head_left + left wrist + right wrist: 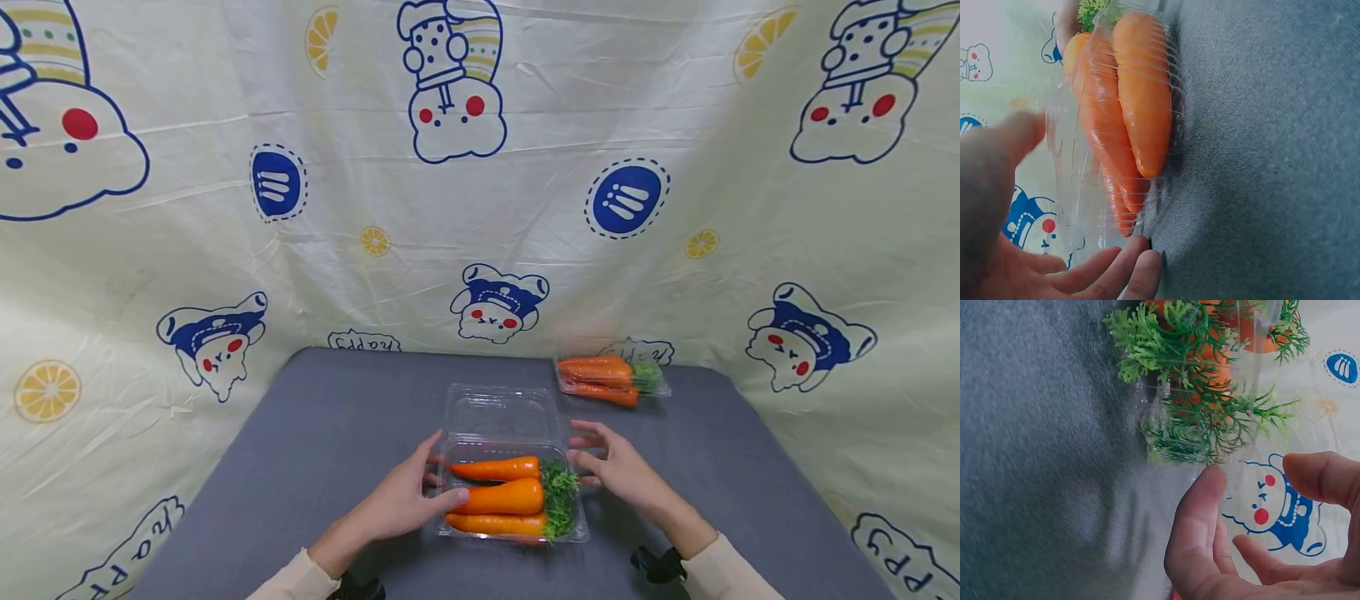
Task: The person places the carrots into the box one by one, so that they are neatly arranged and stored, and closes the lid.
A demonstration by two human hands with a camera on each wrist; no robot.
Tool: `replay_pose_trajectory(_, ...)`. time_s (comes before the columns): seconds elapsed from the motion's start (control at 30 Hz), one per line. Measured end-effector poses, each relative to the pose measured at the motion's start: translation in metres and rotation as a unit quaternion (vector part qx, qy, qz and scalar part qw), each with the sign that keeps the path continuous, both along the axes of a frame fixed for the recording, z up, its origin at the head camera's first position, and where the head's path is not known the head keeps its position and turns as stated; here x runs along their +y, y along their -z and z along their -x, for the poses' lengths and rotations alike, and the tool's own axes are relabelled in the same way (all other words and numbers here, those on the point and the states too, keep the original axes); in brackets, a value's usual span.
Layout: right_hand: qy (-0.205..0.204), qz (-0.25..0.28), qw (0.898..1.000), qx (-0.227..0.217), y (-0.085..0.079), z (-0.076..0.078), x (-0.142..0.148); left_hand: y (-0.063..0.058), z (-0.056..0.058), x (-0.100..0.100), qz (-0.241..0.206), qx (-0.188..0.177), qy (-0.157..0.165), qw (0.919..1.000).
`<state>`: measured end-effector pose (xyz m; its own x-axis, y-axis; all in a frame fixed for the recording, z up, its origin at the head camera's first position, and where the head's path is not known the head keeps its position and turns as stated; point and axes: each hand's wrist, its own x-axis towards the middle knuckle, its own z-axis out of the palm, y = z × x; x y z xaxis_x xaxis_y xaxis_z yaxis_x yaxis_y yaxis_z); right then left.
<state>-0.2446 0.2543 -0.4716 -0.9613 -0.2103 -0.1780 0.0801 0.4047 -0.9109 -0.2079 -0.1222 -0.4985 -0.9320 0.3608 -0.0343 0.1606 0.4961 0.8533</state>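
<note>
A clear plastic clamshell box (498,437) lies on the grey table with its lid tipped back. Inside are several orange carrots (506,497) with green leafy tops (558,500) at the right end. My left hand (405,492) is at the box's left side, thumb reaching over the near carrots. In the left wrist view its fingertips (1141,242) are close to the box's end, thumb and fingers spread apart. At the right side, my right hand (618,471) holds nothing, its fingers loosely bent beside the leaves. The right wrist view shows a fingertip (1213,478) right by the greenery (1185,419).
Farther back on the right stands a second clear box (660,387) with carrots (600,372) and greens. The grey table (360,400) ends against a pale curtain (322,275) with printed cartoon figures. Dark straps (660,565) are at the wrists.
</note>
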Motion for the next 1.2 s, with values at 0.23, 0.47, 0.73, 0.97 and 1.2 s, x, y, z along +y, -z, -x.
replay_pose_trajectory(0.23, -0.003, 0.059, 0.996, -0.066, 0.01, 0.009, 0.006, -0.001, 0.01, 0.002, -0.058, -0.012, -0.049, 0.997)
replay_pose_trajectory(0.47, 0.004, 0.079, 0.992, -0.096, 0.012, 0.011, 0.004, -0.001, 0.023, 0.006, -0.086, -0.044, -0.059, 0.9936)
replay_pose_trajectory(0.73, 0.015, 0.086, 0.991, -0.102, 0.011, 0.008, 0.002, -0.003, 0.027, 0.01, -0.107, -0.042, -0.057, 0.9918)
replay_pose_trajectory(0.97, 0.016, 0.084, 0.992, -0.088, 0.011, 0.006, 0.002, -0.003, 0.026, 0.012, -0.125, -0.04, -0.075, 0.9886)
replay_pose_trajectory(1.2, 0.028, 0.096, 0.992, -0.084, 0.014, 0.006, 0.003, 0.0, 0.026, 0.013, -0.14, -0.03, -0.091, 0.9855)
